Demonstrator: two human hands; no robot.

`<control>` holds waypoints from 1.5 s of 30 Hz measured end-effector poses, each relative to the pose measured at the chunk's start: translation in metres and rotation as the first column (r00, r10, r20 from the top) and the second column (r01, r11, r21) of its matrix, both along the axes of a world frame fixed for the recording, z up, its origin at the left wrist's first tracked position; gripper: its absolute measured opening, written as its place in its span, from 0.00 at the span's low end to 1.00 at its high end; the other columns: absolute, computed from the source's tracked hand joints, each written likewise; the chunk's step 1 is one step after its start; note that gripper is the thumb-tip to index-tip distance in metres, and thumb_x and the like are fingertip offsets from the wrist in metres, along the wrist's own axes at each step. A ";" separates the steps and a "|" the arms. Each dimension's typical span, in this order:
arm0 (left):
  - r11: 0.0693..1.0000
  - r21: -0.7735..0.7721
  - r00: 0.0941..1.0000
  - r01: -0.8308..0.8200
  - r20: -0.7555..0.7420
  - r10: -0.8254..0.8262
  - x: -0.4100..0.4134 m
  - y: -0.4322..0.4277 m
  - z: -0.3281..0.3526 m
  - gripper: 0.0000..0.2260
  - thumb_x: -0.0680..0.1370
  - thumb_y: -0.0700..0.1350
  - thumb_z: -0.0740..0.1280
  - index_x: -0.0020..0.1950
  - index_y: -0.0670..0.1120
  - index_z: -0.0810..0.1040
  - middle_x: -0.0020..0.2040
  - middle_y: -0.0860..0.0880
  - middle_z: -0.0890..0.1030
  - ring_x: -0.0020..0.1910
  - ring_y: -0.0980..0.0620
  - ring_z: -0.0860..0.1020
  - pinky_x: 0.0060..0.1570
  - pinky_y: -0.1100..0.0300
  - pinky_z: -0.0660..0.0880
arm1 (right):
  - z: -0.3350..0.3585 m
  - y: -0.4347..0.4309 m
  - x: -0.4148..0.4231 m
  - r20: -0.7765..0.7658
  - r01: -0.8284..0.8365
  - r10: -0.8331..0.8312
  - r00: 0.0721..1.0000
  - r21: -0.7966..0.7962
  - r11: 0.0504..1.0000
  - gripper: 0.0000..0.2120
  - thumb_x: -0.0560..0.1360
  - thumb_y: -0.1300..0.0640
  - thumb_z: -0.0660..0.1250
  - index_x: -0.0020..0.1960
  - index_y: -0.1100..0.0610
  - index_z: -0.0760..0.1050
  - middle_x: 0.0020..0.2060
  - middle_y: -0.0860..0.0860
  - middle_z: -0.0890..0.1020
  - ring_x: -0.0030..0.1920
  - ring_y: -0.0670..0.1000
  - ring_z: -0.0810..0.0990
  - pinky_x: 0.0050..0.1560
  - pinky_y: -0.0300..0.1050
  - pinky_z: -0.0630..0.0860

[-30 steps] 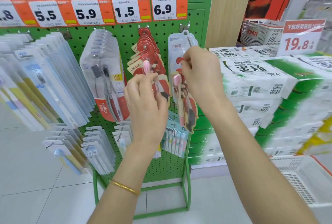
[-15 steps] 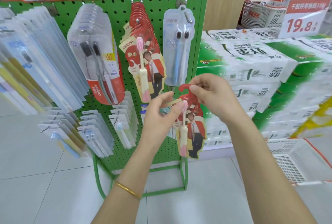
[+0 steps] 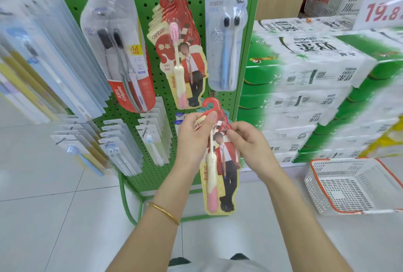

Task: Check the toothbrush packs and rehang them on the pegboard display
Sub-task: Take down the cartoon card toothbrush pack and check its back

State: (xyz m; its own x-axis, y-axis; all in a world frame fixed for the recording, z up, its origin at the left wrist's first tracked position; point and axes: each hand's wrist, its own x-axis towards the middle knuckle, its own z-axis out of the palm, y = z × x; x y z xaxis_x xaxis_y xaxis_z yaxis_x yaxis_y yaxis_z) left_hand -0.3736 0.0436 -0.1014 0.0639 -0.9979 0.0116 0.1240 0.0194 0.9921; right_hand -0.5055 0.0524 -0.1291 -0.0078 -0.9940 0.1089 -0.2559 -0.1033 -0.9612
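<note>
I hold one red and yellow toothbrush pack (image 3: 220, 169) with a pink and cream brush in front of the green pegboard (image 3: 150, 9), below its hooks. My left hand (image 3: 194, 138) grips the pack's upper left, thumb on the front near the red hanger hook. My right hand (image 3: 248, 143) pinches its right edge. Several matching red packs (image 3: 181, 47) hang on a peg above. Right of them hangs a clear pack with two brushes (image 3: 226, 38). A Colgate pack row (image 3: 122, 49) hangs to the left.
Rows of clear toothbrush packs (image 3: 39, 53) fill the left side, with smaller packs (image 3: 122, 147) lower down. Stacked green and white tissue bales (image 3: 316, 88) stand right of the rack. A white basket with an orange rim (image 3: 353, 186) sits on the tiled floor.
The red pack came off the right-hand peg and moved down in front of me. My left hand, which was at the hanging red packs, now grips the pack as well. The camera tilted down.
</note>
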 end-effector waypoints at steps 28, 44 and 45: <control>0.910 0.163 0.261 0.382 0.925 -0.275 0.009 0.038 -0.051 0.45 0.72 0.52 0.69 0.78 0.51 0.41 0.71 0.50 0.58 0.68 0.48 0.63 0.60 0.53 0.70 | -0.019 -0.026 -0.008 0.197 0.505 -0.513 0.835 0.094 0.858 0.08 0.79 0.58 0.62 0.41 0.52 0.73 0.36 0.53 0.78 0.35 0.51 0.76 0.40 0.46 0.73; 0.891 0.358 0.934 0.280 0.112 -0.339 0.021 0.034 -0.051 0.08 0.77 0.38 0.68 0.54 0.48 0.79 0.48 0.51 0.84 0.41 0.54 0.84 0.39 0.64 0.79 | -0.030 -0.011 0.004 0.249 0.154 -0.230 0.941 0.291 0.944 0.04 0.79 0.57 0.62 0.52 0.56 0.73 0.36 0.51 0.79 0.31 0.47 0.75 0.28 0.38 0.66; 0.899 0.358 0.939 0.251 0.134 -0.316 0.021 0.034 -0.051 0.05 0.77 0.41 0.68 0.52 0.50 0.80 0.46 0.53 0.84 0.38 0.59 0.82 0.36 0.68 0.77 | -0.031 -0.011 0.003 0.269 0.134 -0.210 0.940 0.275 0.952 0.03 0.79 0.58 0.62 0.49 0.57 0.73 0.35 0.51 0.78 0.30 0.46 0.74 0.26 0.37 0.65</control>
State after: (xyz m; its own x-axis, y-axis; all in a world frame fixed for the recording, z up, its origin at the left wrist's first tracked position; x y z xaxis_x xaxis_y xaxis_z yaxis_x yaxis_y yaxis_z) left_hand -0.3523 0.0778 -0.1521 -0.1934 -0.9211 -0.3379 -0.1102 -0.3219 0.9404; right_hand -0.5026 0.0419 -0.1599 -0.1748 -0.9690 -0.1748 0.0471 0.1691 -0.9845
